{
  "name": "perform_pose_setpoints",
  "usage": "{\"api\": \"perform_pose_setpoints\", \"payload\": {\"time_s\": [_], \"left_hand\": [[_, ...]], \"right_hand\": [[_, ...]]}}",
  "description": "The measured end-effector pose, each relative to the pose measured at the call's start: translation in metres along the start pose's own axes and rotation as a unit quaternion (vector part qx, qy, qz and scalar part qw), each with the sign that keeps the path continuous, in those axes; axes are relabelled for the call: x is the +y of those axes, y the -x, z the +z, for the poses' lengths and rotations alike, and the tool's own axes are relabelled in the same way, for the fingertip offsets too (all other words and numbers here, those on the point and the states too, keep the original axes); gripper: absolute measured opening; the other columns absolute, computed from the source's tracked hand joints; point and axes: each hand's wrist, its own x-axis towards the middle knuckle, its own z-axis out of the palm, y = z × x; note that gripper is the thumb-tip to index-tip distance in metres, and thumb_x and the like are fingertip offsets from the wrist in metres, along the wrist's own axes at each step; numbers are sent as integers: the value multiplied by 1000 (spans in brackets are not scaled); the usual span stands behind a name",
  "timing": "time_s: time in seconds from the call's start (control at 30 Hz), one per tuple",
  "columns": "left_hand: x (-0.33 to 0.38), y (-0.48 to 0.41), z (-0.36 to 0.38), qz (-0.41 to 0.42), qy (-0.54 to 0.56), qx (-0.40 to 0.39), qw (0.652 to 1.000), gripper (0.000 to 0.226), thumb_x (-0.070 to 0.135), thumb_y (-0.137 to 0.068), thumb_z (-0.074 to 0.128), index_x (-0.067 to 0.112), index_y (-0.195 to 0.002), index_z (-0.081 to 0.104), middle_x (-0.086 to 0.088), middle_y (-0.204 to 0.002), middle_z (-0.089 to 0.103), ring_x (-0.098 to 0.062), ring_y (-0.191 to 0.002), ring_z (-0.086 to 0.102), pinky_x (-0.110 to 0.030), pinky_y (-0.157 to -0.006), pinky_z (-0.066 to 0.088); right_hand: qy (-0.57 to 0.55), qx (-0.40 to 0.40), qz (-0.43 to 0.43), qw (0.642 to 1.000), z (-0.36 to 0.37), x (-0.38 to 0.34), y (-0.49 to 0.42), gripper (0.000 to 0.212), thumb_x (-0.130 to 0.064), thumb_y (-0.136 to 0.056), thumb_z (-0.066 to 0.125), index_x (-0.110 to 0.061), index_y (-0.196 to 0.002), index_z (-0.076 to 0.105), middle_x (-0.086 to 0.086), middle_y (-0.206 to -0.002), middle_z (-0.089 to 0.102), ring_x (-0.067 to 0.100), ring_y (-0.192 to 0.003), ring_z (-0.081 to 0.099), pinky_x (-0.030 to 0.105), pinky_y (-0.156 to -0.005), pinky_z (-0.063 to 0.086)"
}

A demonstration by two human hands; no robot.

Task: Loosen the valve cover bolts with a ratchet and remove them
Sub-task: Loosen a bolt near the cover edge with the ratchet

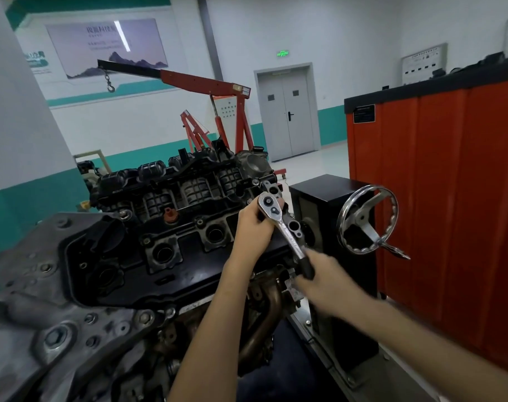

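Observation:
A black valve cover (189,265) with round plug holes tops the engine in front of me. A chrome ratchet (281,224) stands over the cover's far right end, head up, handle slanting down to the right. My left hand (254,227) curls round the part just under the ratchet head; the socket and the bolt beneath are hidden by it. My right hand (325,280), blurred, grips the ratchet's black handle end. A small bolt head (200,221) shows on the cover's far edge, another (146,241) further left.
A chrome handwheel (365,219) on the black engine stand sticks out just right of the ratchet. An orange tool cabinet (449,198) fills the right side. A red engine hoist (218,111) stands behind the engine. The grey timing cover (44,300) lies at lower left.

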Motion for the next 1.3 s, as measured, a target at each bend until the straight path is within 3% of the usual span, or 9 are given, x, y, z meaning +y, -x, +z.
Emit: {"api": "perform_pose_setpoints", "payload": {"time_s": [0.1,0.23,0.43,0.6,0.7,0.8,0.97,1.13,1.3], "left_hand": [[4,-7,-2,9,-49,-6,999,38,2,-91,58,34,-73,68,12,-74,67,-4,-75,57,-23,-75,46],[7,-4,-3,4,-38,-13,999,30,4,-91,57,30,-82,69,22,-68,65,9,-66,54,-8,-65,41],[-2,0,9,-1,-12,66,998,19,1,-92,58,10,-75,62,19,-59,58,9,-60,52,-8,-64,41],[-3,-2,12,-1,7,58,998,44,8,-93,63,31,-57,50,17,-53,51,4,-56,42,-15,-63,38],[-1,-4,7,-2,-10,38,999,37,10,-92,64,23,-60,52,21,-52,54,8,-55,47,-7,-59,38],[0,-7,4,-10,-15,27,999,39,5,-92,61,29,-62,58,18,-57,60,7,-62,53,-15,-68,45],[-1,-6,1,3,-36,15,999,37,0,-91,51,30,-74,66,20,-62,62,8,-62,51,-11,-63,40],[-2,-3,7,4,-12,45,999,40,3,-93,58,28,-61,57,20,-57,57,8,-59,50,-11,-63,40],[-2,-4,11,3,7,57,998,52,8,-93,62,32,-52,42,17,-49,42,2,-52,34,-16,-56,32]], "right_hand": [[156,-60,-52,985,-66,6,-25,22,-1,-86,59,-20,-81,53,-1,-66,54,4,-50,50,14,-45,38],[304,-56,-102,946,-104,-4,-53,14,-7,-89,58,-18,-84,50,-1,-67,54,12,-57,55,20,-51,38],[-15,-4,-7,1000,-13,-1,5,12,0,-84,60,-11,-85,55,3,-64,53,9,-47,47,22,-44,40],[-179,54,36,982,51,-24,14,11,-1,-82,54,-12,-84,50,5,-60,50,15,-44,46,29,-45,42],[-103,23,19,994,24,-12,10,13,0,-82,56,-11,-87,54,5,-63,51,13,-47,46,33,-47,43],[54,-53,-30,997,-38,2,-7,19,2,-86,57,-16,-94,57,0,-64,53,2,-42,48,16,-39,39],[294,-54,-113,948,-102,-8,-45,28,-7,-89,60,-25,-76,43,-4,-64,52,5,-53,51,15,-49,34],[24,-12,-23,999,-28,5,2,20,-3,-84,62,-20,-80,52,0,-63,53,7,-47,48,19,-45,37],[-178,56,25,982,52,-26,16,12,-2,-83,56,-13,-85,51,4,-63,52,14,-48,48,27,-46,42]]}}
